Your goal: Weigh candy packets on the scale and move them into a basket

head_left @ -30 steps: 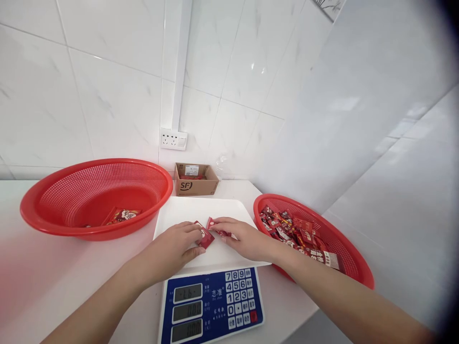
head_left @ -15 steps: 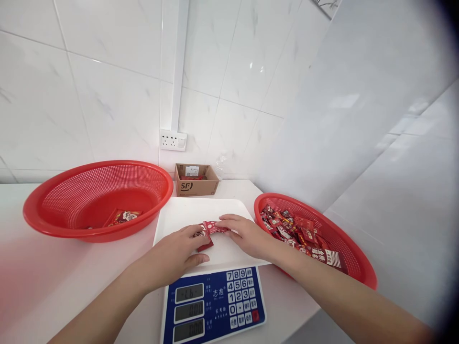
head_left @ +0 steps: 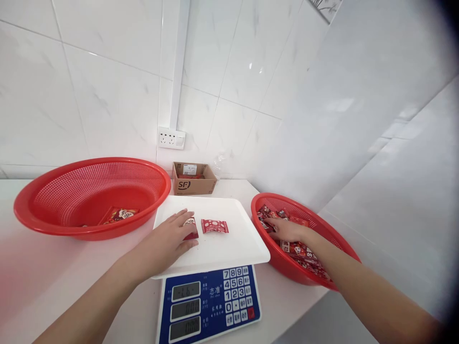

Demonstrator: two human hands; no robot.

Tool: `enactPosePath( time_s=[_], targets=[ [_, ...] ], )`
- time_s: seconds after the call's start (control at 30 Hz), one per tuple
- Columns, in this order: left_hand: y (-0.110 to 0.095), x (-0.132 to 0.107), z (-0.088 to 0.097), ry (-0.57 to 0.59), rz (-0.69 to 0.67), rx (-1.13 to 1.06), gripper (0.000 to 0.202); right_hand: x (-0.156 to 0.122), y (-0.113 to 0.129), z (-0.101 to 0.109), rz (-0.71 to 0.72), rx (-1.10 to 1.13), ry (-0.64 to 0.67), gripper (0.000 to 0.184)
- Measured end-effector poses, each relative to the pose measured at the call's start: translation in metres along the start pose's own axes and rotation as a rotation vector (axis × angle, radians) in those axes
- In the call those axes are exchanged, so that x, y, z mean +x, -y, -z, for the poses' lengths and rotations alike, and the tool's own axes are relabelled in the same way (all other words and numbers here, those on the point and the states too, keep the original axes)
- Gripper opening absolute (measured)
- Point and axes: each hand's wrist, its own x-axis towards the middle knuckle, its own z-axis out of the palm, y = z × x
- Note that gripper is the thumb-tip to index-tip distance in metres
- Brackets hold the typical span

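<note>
My left hand (head_left: pixel 168 236) lies flat on the white scale tray (head_left: pixel 229 248), fingers stretched over a small red packet (head_left: pixel 191 229). Beside it a second red packet (head_left: pixel 214 226) lies free on the tray. My right hand (head_left: pixel 287 230) is down in the right red basket (head_left: pixel 344 248), its fingers spread over the heap of red packets (head_left: pixel 301 251); I cannot see whether it grips one. The scale's blue panel (head_left: pixel 210 303) with keypad and displays faces me.
A large red basket (head_left: pixel 43 210) stands at the left with a couple of red packets (head_left: pixel 120 215) in it. A small cardboard box (head_left: pixel 193 179) sits against the tiled wall under a socket (head_left: pixel 171 138). The counter ends just right of the right basket.
My right hand let go of its packet on the tray and moved right into the right basket. My left hand stayed on the other packet, sliding slightly left.
</note>
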Motion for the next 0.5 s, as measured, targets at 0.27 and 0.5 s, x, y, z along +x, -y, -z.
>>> enactPosePath(
  time_s=[0.27, 0.5],
  targets=[
    [0.000, -0.001, 0.018, -0.241, 0.112, -0.007, 0.032, 0.003, 0.004, -0.018, -0.082, -0.072, -0.023, 0.044],
    [0.002, -0.002, 0.020, -0.256, 0.137, 0.006, 0.034, -0.002, -0.008, 0.007, -0.126, -0.036, -0.158, 0.017]
  ],
)
